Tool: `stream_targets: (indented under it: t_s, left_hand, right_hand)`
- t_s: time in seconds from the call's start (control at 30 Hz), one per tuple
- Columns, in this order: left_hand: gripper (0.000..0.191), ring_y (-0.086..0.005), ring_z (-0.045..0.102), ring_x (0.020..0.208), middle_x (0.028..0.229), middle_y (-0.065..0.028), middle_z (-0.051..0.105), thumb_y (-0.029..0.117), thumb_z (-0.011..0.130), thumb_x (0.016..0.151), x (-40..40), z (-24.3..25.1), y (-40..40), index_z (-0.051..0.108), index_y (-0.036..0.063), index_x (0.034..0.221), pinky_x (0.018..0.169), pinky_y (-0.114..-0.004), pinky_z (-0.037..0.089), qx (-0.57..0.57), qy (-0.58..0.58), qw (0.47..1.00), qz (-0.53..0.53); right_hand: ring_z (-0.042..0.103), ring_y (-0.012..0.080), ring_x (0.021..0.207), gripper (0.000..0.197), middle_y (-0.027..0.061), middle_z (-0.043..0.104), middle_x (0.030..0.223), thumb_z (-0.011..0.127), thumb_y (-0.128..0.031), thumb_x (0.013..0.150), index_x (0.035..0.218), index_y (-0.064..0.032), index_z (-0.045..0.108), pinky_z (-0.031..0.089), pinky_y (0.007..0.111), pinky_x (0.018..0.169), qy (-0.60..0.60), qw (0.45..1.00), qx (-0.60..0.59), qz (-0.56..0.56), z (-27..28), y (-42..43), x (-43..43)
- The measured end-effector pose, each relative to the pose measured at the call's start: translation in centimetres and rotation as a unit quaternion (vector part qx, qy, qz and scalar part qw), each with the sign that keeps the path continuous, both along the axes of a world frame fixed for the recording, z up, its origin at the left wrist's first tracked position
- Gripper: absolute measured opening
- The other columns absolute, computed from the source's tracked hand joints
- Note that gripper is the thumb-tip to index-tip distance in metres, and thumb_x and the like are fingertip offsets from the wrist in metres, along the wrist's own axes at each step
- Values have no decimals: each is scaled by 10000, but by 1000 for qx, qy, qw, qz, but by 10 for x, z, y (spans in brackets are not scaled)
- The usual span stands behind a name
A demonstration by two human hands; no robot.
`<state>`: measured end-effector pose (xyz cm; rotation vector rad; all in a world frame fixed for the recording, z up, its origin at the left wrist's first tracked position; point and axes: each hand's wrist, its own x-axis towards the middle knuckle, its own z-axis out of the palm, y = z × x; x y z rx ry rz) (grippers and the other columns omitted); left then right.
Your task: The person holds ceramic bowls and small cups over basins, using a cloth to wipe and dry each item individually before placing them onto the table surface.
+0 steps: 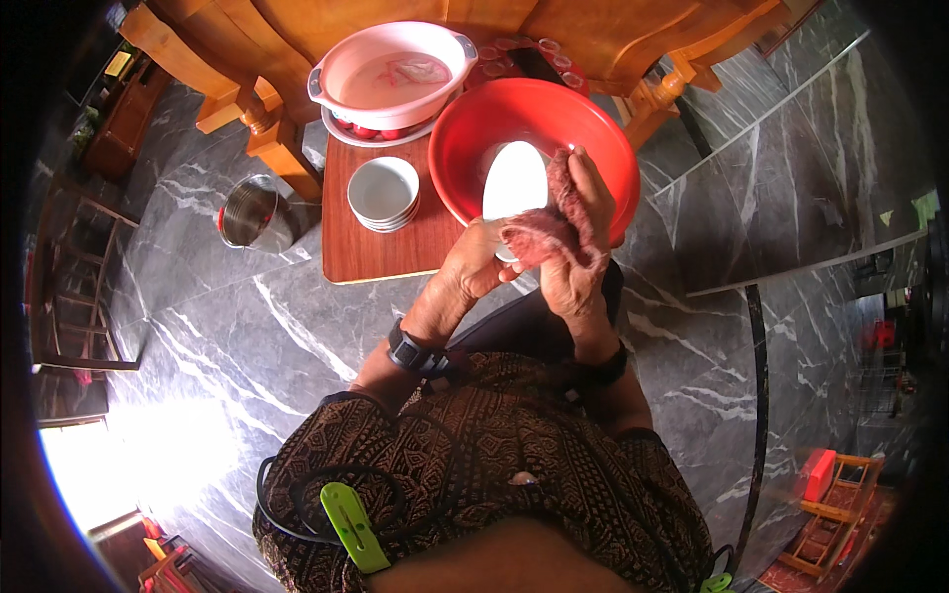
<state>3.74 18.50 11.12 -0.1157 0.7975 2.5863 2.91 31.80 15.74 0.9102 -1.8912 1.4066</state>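
Observation:
A white dish (517, 180), probably a bowl or plate, is tilted in front of me above the near part of a red plastic basin (460, 141). My left hand (478, 256) grips its lower edge. In my right hand (582, 252) is a reddish-brown cloth (552, 233), pressed against the dish's right side. Bright light washes out the dish's surface. Left of the basin, a stack of several white bowls (383, 189) stands on a small wooden table (348, 256).
A pink basin (345, 89) holding water and a crumpled item rests over a plate of red things at the table's back. Behind is a wooden bench (378, 18). On the marble-patterned floor (245, 311), a metal bucket (256, 215) stands left of the table.

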Motion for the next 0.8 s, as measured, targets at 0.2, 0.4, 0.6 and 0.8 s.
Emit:
stream_targets:
  t_s: [0.2,0.4,0.6,0.8]
  left_hand:
    - [409,-159,569,447,703,-135,628,264,635,840,4,2,-4,560,-80,1047,278,-214,371,-147,21,989,-25]
    - [486,-132,577,425,672,-116,632,350,692,779,9,3,-3,577,-58,1017,268,-200,391,-200,74,975,-58]
    - [440,-133,591,446,699,-118,639,292,675,809,7,-4,-1,575,-73,1032,277,-195,403,-207,52,973,-84]
    - [478,-137,556,398,680,-119,624,316,677,816,6,-6,6,561,-85,1051,246,-210,379,-164,28,985,-44]
  right_hand:
    - [511,215,1141,599,137,528,1254,506,-423,919,1273,56,447,393,325,974,-240,949,-107,176,21,18,-12]
    - [554,169,1016,373,91,593,1116,436,-338,943,1107,-29,565,429,299,869,-406,838,-218,293,-11,34,-34]
    - [496,219,1138,523,110,511,1271,456,-424,923,1287,-49,463,384,344,971,-536,678,-308,398,-58,49,-47]
    - [498,196,1119,407,86,538,1219,501,-354,918,1183,-46,522,388,338,951,-456,781,-270,329,-57,47,-46]
